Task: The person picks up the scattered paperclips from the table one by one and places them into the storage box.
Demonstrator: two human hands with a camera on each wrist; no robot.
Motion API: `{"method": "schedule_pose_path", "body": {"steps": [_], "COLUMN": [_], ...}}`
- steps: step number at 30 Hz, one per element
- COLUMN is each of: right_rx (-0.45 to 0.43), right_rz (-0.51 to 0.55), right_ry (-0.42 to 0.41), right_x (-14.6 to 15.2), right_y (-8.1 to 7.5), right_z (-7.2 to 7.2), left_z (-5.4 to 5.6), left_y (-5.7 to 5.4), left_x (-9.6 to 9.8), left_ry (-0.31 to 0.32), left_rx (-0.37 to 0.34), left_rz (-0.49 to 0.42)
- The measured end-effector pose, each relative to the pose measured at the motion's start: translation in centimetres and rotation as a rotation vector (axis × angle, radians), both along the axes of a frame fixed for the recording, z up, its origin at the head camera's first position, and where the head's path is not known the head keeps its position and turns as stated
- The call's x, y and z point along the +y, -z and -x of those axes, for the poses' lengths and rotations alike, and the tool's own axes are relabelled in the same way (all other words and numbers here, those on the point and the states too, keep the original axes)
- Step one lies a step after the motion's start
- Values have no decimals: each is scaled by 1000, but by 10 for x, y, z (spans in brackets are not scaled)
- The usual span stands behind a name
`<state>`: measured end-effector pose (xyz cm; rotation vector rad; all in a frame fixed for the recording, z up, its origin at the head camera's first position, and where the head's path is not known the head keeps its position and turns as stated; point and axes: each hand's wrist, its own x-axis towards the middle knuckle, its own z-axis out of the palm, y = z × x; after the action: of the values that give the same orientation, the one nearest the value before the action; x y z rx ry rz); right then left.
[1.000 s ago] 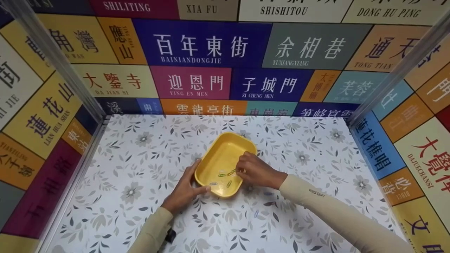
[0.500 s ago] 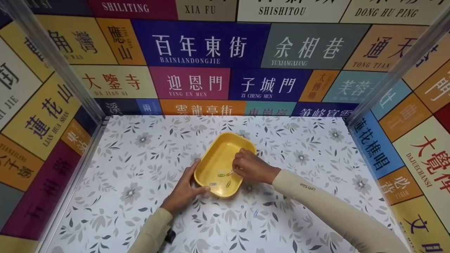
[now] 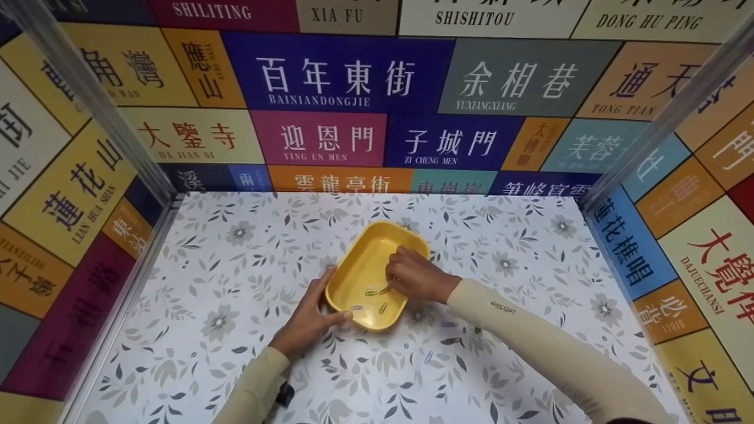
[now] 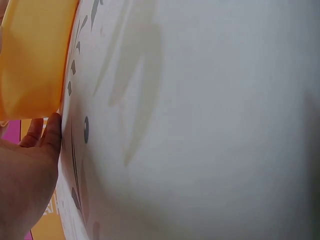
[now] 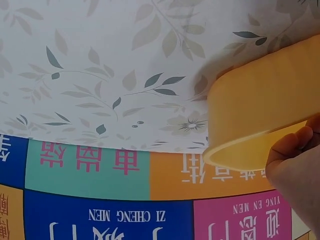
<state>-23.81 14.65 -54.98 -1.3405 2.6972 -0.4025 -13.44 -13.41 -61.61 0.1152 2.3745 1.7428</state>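
A yellow tray lies on the patterned table, turned at a slant. In it are several small paper clips, among them a green paper clip and a pale paper clip. My left hand grips the tray's near left corner, thumb on the rim and fingers along the outer wall. Over the tray's right side is my right hand, its fingers curled and fingertips together at a paper clip. The right wrist view shows those curled fingers inside the rim, the clip hidden.
Right of the tray, a bluish clip, a dark reddish clip and a light blue clip lie on the white floral table. Panels with printed place names enclose the table at the back and sides.
My right hand has shifted slightly left, further over the tray, its fingertips staying at the clip. My left hand and the tray keep their place.
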Motion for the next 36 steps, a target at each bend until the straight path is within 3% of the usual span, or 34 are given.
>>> {"method": "schedule_pose_path", "body": {"steps": [15, 22, 30, 36], "right_rx": [5, 31, -26, 19], "right_rz": [-51, 40, 105, 201], "right_ry": [10, -2, 24, 9], "right_x": [-6, 1, 13, 24], "right_y": [0, -7, -21, -26], "right_z": [3, -4, -18, -31], "left_z": [1, 0, 0, -1], "left_y": [-1, 1, 0, 0], "left_x": [1, -1, -1, 0], "left_ry": [-7, 11, 3, -7], "left_rx": [-19, -11, -34, -38], "left_rz": [14, -9, -8, -7]}}
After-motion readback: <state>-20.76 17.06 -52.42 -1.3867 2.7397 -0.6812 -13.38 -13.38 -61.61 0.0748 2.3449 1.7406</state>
